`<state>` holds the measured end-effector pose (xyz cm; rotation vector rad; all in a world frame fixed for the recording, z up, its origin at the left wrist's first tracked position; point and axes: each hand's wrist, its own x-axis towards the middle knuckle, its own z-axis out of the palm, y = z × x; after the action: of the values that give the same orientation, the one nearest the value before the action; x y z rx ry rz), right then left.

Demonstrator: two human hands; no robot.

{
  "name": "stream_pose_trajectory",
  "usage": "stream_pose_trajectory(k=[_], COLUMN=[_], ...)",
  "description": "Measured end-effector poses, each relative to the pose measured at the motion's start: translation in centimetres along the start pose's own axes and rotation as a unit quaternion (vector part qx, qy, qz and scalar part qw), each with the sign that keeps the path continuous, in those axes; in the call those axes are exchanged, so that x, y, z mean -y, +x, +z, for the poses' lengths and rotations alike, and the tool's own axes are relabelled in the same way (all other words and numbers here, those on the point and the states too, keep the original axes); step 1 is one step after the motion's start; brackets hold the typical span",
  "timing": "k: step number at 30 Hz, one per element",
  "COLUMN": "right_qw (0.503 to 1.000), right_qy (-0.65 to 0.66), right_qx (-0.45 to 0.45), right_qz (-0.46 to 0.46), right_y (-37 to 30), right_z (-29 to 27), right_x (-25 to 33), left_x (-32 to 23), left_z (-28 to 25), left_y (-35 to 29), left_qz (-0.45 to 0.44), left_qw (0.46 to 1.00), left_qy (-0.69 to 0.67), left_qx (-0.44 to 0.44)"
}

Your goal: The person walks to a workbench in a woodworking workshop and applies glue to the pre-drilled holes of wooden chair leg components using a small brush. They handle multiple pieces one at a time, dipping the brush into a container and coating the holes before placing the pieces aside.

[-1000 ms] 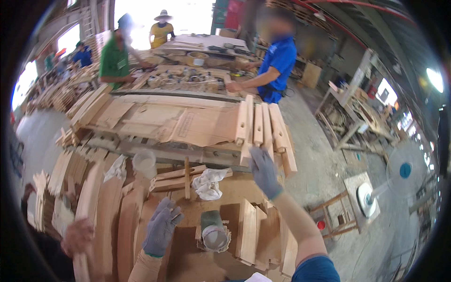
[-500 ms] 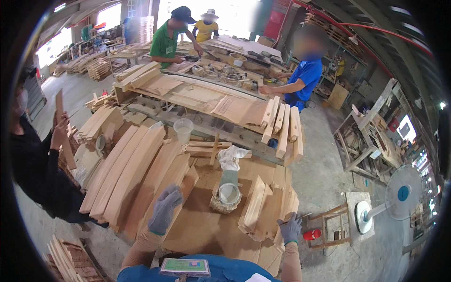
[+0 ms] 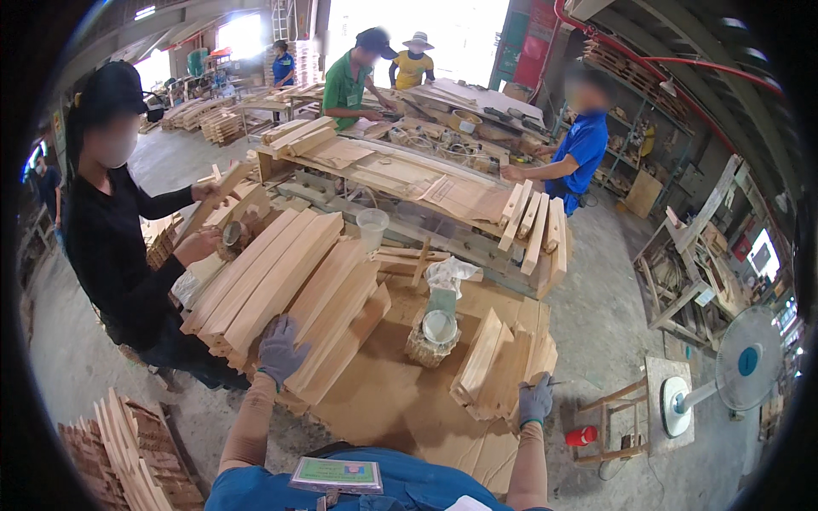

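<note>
Planks lie side by side at the gloved left hand

Between my left hand, resting against the near ends of the tall rows of boards, and my right hand, I have a bare stretch of brown tabletop to sweep across. Those boards wall off my left side. Straight ahead, the cup on its rough base blocks my reach, with the white cloth just behind it. A smaller wood stack stands beside my right hand; beyond the table's right edge, open floor runs toward the fan.
</note>
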<state>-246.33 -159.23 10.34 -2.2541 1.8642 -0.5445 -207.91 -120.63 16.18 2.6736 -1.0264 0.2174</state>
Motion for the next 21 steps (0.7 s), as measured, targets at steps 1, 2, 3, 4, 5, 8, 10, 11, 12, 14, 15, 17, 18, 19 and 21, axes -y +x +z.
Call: stream_pose_trajectory(k=[1,2,3,4,5,8,10,11,12,14,15,17,18,19,21], right_qw=[1.0,1.0,1.0,1.0,1.0,1.0,0.999,0.999,0.998,0.998,0.998,0.999,0.999,0.999,0.999], right_qy=[-0.003,-0.001,0.001,0.004,0.004,0.002,-0.002,-0.001,0.001,0.007,0.012,0.011,0.003,-0.005,-0.004], right_qx=[0.003,0.001,-0.002,-0.005,-0.002,-0.007,-0.034,-0.038,-0.042,-0.041,-0.035,-0.025,-0.021,-0.017,-0.011], right_qz=[0.0,-0.001,-0.003,-0.006,-0.01,-0.022,-0.023,-0.03,-0.037,-0.047,-0.049,-0.046,-0.044,-0.041,-0.032], right_y=[0.1,0.1,0.1,0.1,0.1,0.0,0.0,-0.1,-0.1,-0.1,-0.2,-0.5,-0.5,-0.6,-0.4], right_z=[0.0,-0.1,-0.1,-0.1,-0.1,0.0,-0.2,-0.1,-0.1,0.0,-0.2,-0.3,-0.4,-0.4,-0.5], right_x=[0.0,-0.2,-0.4,-0.6,-0.5,-0.4,-1.6,-1.4,-1.3,-0.8,-0.6,-0.1,0.1,0.3,-0.2], left_x=[0.6,0.4,0.4,0.3,0.4,0.1,-2.0,-1.9,-1.9,-1.8,-2.0,-1.7,-1.3,-0.9,-0.6], left_z=[1.1,1.4,1.7,1.9,2.0,1.8,1.3,1.0,0.9,0.8,0.8,0.5,0.6,0.6,0.7], left_y=[-0.4,-0.3,-0.4,-0.4,-0.6,-0.8,-0.2,-0.3,-0.3,-0.6,-0.6,-0.6,-0.5,-0.5,0.3], left_qz=[0.017,0.016,0.014,0.012,0.003,-0.032,-0.056,-0.062,-0.066,-0.079,-0.086,-0.089,-0.086,-0.083,-0.054], left_qw=[0.999,0.999,0.999,0.999,0.998,0.998,0.997,0.996,0.996,0.994,0.993,0.994,0.995,0.996,0.998], left_qy=[0.047,0.041,0.036,0.031,0.045,0.061,0.031,0.04,0.048,0.062,0.068,0.062,0.048,0.035,0.038], left_qx=[-0.021,-0.026,-0.031,-0.037,-0.037,-0.008,0.048,0.043,0.039,0.035,0.036,0.03,0.022,0.015,0.008])
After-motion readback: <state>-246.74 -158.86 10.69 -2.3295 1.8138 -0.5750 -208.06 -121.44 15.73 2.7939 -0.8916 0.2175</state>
